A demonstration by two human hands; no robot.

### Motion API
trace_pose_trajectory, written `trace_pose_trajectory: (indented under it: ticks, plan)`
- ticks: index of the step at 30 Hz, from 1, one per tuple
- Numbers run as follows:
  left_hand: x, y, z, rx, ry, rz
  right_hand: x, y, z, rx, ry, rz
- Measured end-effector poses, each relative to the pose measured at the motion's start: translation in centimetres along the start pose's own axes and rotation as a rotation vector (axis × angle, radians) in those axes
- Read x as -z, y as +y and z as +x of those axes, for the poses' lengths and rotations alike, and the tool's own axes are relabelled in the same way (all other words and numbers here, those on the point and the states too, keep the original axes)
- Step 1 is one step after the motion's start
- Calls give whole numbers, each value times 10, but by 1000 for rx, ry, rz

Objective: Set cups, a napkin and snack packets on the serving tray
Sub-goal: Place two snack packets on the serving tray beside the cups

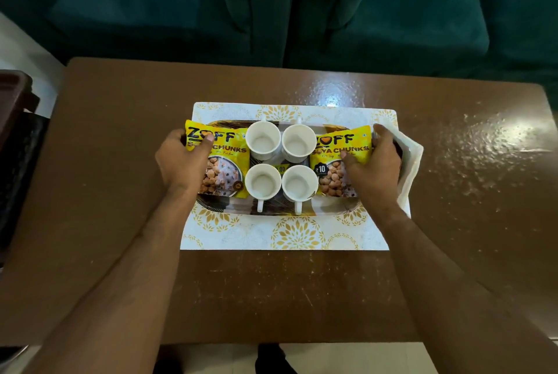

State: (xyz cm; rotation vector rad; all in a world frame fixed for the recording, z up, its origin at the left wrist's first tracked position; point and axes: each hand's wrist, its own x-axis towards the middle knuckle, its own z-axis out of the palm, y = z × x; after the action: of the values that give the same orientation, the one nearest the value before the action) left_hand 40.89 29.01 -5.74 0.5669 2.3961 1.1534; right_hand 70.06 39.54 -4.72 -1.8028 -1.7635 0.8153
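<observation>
On the brown table [120, 162] (green sofa [392, 11] behind), both hands' fingers [208, 139] grasp the tray's [271, 210] ends.

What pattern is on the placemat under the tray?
White placemat with gold leaf-like medallions, seen in the head view.

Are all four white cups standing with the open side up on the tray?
Yes, the four white cups all stand upright on the tray, and each open mouth shows its empty inside, between the two yellow snack packets.
</observation>
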Motion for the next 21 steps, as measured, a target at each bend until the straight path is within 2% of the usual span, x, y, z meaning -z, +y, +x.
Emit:
trace_pose_trajectory:
  ticks: [5,9,14,21]
  plan:
    - [-1,-1,2,-33,-1,77,-10,0,-11,94,33,-185]
    - [-5,-2,-4,-66,-14,229,-14,1,-13,108,-39,-278]
    - [-12,-2,-11,-69,-12,426,-18,-1,-15,120,-84,-323]
    - [-17,-7,-16,-117,-3,474,-22,-1,-17,130,-77,-348]
